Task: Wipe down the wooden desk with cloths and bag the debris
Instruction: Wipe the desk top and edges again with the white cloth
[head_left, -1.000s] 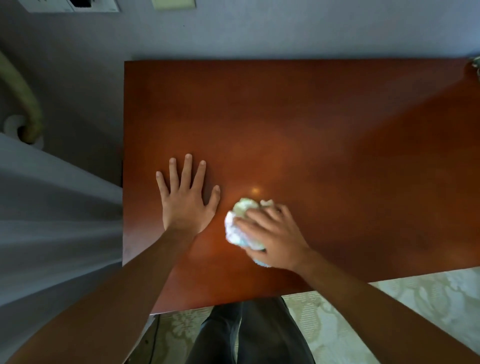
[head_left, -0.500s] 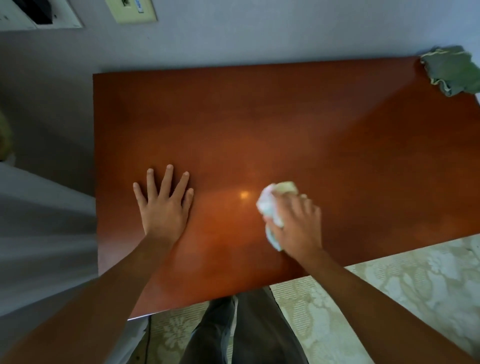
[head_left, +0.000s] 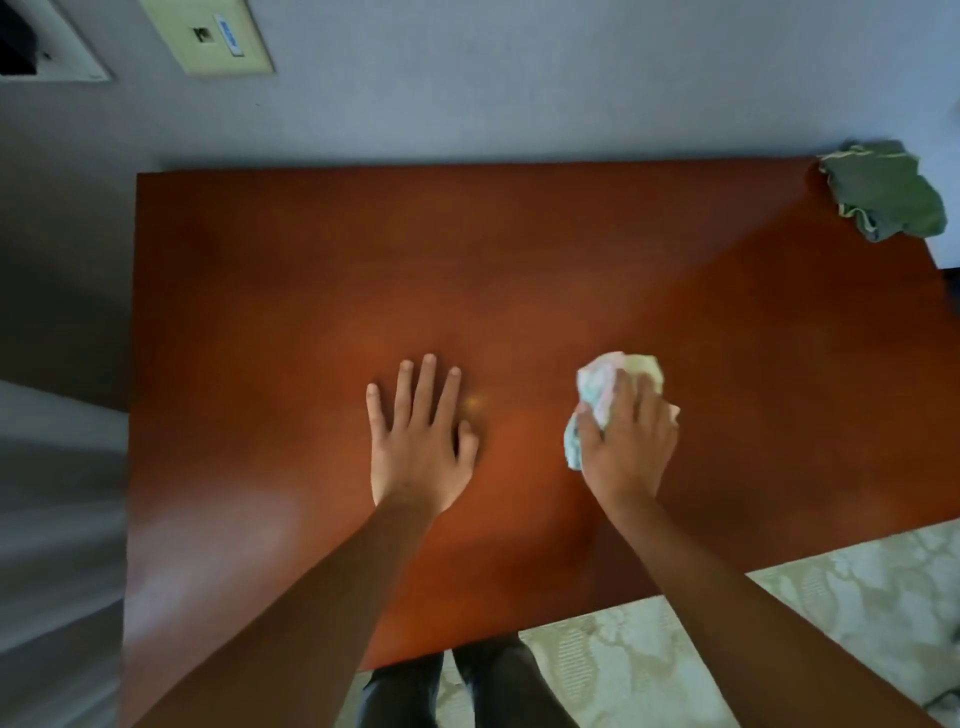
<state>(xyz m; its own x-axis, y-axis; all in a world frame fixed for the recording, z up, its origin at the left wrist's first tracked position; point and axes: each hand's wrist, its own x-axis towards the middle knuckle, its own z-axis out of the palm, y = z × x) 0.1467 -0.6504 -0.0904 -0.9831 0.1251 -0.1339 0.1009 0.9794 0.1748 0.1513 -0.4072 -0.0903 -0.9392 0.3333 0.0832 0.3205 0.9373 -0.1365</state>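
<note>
A: Obstacles on the desk (head_left: 519, 260)?
B: Green rag (head_left: 885, 195) bunched on the far right corner, against the wall (head_left: 519, 104). Left hand (head_left: 418, 441) flat near centre; right hand (head_left: 626, 441) just beside it, on a pale cloth (head_left: 618, 379).
A: Free room?
B: Open wood across the far half and whole left side. Wall blocks the back edge.

The wooden desk (head_left: 311, 291) bears a green cloth (head_left: 885, 189) and a crumpled pale cloth (head_left: 602, 387).
</note>
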